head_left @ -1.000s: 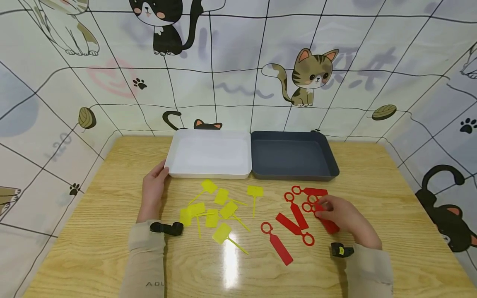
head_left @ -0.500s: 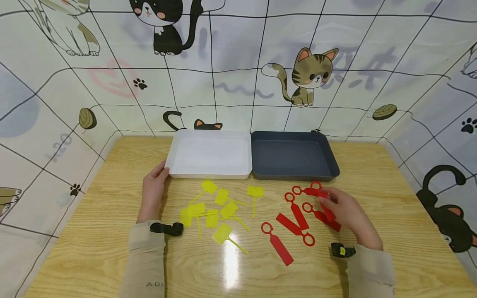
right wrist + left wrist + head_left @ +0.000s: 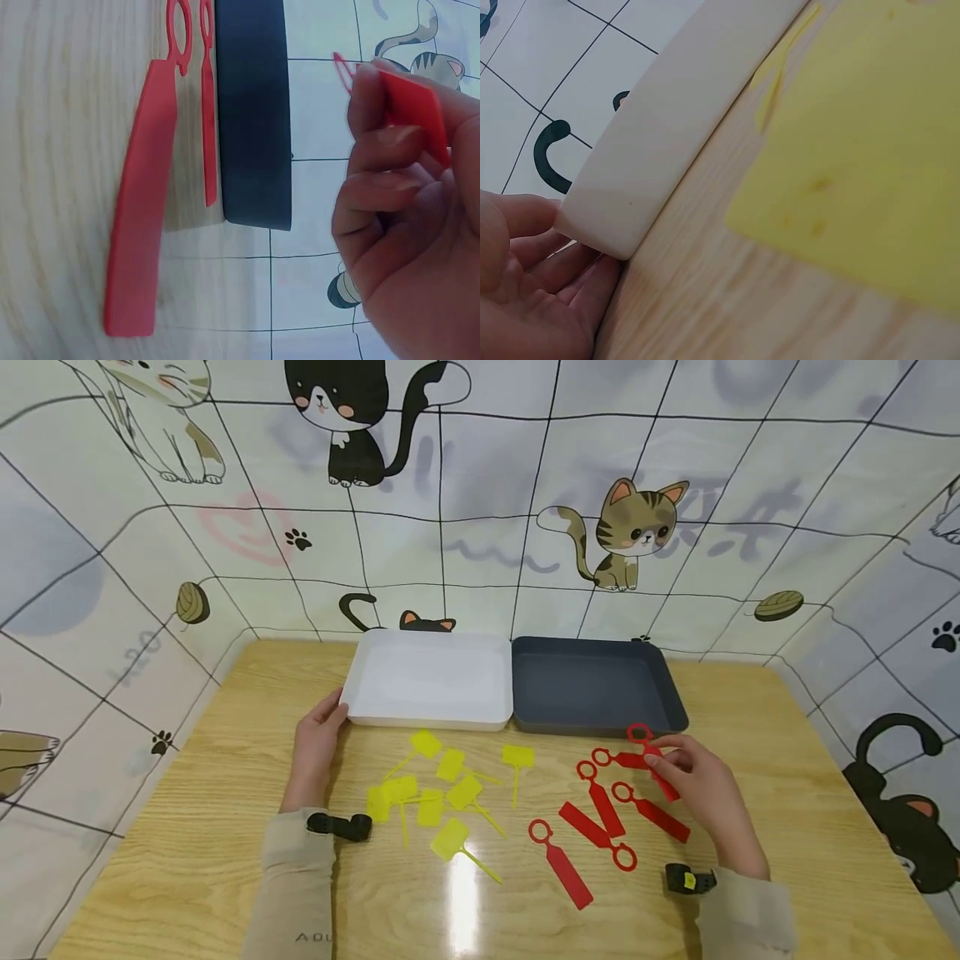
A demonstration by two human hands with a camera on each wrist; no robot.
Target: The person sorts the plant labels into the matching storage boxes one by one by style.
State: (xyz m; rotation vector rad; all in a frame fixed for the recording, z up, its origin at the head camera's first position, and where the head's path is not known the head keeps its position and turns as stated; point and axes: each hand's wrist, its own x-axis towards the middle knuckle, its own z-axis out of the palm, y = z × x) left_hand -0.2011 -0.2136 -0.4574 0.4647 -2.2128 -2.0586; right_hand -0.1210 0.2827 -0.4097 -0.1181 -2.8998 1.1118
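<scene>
My left hand [image 3: 315, 747] grips the near left corner of the white tray [image 3: 427, 724]; in the left wrist view the fingers [image 3: 544, 255] lie against the tray's end wall [image 3: 652, 135]. Between thumb and fingers, my right hand [image 3: 701, 789] pinches a red ring-ended tag [image 3: 666, 783], raised near the front right corner of the dark tray [image 3: 600, 685]. The right wrist view shows this tag [image 3: 420, 109] held above the table, the other fingers curled below. Several more red tags [image 3: 568, 877] lie on the wood to the left of and below that hand.
Several yellow square-headed tags [image 3: 452, 839] are spread on the table [image 3: 390, 910] in front of the white tray, some overlapping. The two trays stand side by side near the patterned back wall [image 3: 480, 468].
My right hand has lifted one red tag off the others and moved it up toward the dark tray. The left hand keeps its place at the white tray. The head view has tilted slightly.
</scene>
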